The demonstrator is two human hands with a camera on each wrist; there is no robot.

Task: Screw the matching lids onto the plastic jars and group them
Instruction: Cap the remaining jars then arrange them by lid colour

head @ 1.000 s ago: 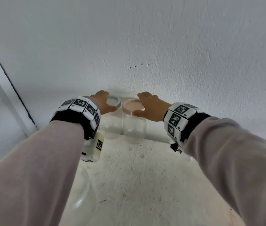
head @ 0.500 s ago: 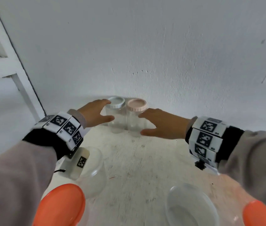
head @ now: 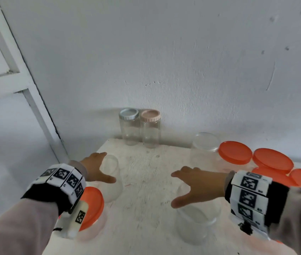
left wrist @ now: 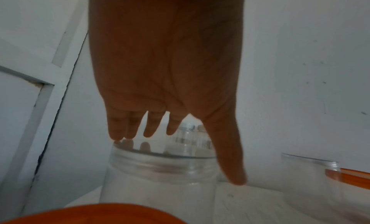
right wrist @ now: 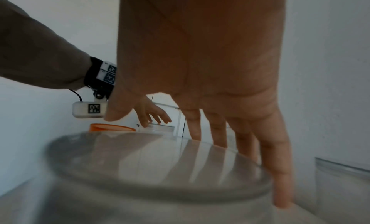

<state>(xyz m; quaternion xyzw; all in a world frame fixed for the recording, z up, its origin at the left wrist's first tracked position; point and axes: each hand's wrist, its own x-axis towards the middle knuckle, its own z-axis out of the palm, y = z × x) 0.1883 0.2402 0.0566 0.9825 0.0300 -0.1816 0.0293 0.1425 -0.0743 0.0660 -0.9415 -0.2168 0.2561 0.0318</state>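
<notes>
Capped jars: we see two tall clear jars touching side by side at the far edge of the white table [head: 146,181], against the wall; the left one carries a pale blue lid [head: 128,113], the right one a pink lid [head: 150,115].
Left open jar [head: 111,179]: a wide clear jar without a lid stands near the table's left edge; its walls are hard to trace against the white surface.
Left hand [head: 95,169]: our fingers are straight and spread above this jar's mouth; in the left wrist view the fingertips [left wrist: 116,134] seem to touch the far rim, though we cannot tell for sure.
Right open jar [head: 195,223]: a second lidless jar stands near us on the right, its rim blurred in the right wrist view.
Right hand [head: 198,186]: spread and relaxed over that jar, gripping nothing; whether it touches the rim we cannot tell.
Orange-lidded jar [head: 92,207]: at the near left, partly hidden behind the left wrist camera.
Third open jar [head: 205,144]: far right, just beside the loose lids.
Loose orange lids [head: 235,152]: several overlap at the right edge; the nearest are cut off by the right wristband, so we cannot count them.
</notes>
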